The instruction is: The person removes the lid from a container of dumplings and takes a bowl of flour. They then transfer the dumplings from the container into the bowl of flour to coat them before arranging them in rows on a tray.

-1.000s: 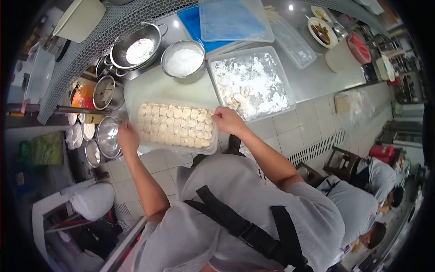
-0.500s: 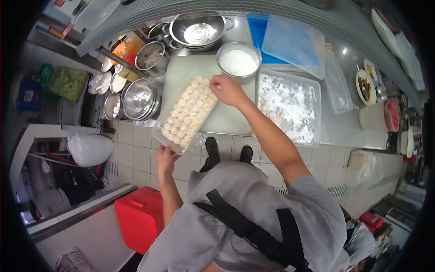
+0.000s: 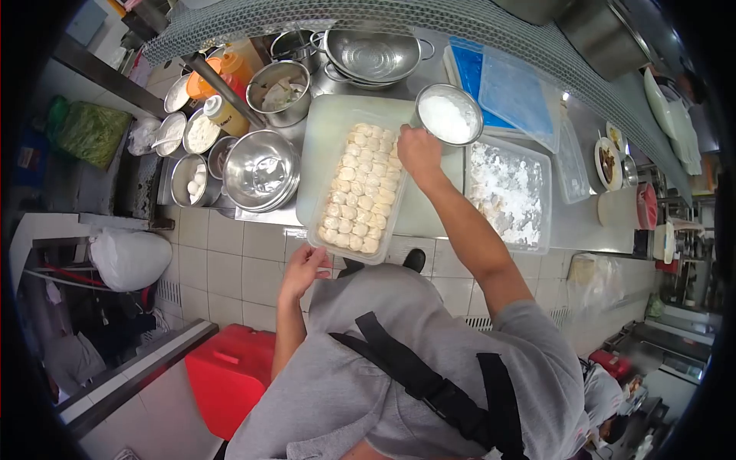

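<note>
A clear plastic tray [image 3: 335, 243] holds rows of pale, round dough pieces [image 3: 362, 188]. It lies slanted on a whitish board [image 3: 318, 146], its near end sticking out past the counter's front edge. My right hand [image 3: 419, 157] is closed at the tray's upper right side, with the fingertips partly hidden. My left hand [image 3: 307, 268] is just off the near left corner, fingers slightly apart and nothing visible between them. Behind my right hand stands a metal bowl of white powder [image 3: 449, 115]. A powdered plastic container [image 3: 507, 195] sits to the right.
Stacked metal bowls [image 3: 262, 170], small bowls of white ingredients [image 3: 202, 134] and squeeze bottles [image 3: 225, 115] stand on the left. A colander [image 3: 372, 54] and blue and clear lids [image 3: 517, 96] are at the back. A mesh shelf [image 3: 460, 31] overhangs the counter. A red box [image 3: 234, 376] is on the lower left.
The view has shifted. The tray has turned more upright and sits further right over the board. My left hand has let go of its near corner; my right hand remains at its side.
</note>
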### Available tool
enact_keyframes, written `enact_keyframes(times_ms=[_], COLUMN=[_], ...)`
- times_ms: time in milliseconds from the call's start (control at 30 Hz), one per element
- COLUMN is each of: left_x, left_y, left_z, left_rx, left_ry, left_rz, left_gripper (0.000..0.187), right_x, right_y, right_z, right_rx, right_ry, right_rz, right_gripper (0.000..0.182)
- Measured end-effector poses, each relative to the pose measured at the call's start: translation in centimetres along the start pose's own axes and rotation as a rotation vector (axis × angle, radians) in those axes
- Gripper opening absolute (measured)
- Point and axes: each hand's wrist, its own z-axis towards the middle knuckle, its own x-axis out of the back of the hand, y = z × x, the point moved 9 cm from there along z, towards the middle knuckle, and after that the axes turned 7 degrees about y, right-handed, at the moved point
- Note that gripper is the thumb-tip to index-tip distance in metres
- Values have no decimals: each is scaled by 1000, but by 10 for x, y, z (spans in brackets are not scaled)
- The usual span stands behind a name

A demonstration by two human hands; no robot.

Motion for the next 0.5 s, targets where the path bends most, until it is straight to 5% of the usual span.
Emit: enact_keyframes(times_ms=[433,500], left_x=[14,10], left_y=[19,20], left_z=[17,16], left_rx=[-5,-10], left_ry=[-143,-159], left_rz=[130,107], left_gripper=[26,26], right_x=[-8,4], right_y=[-22,-32], right_z=[9,-1], right_rx=[34,142], right_ry=[107,280], right_rz=[-46,36], right_gripper=[11,12])
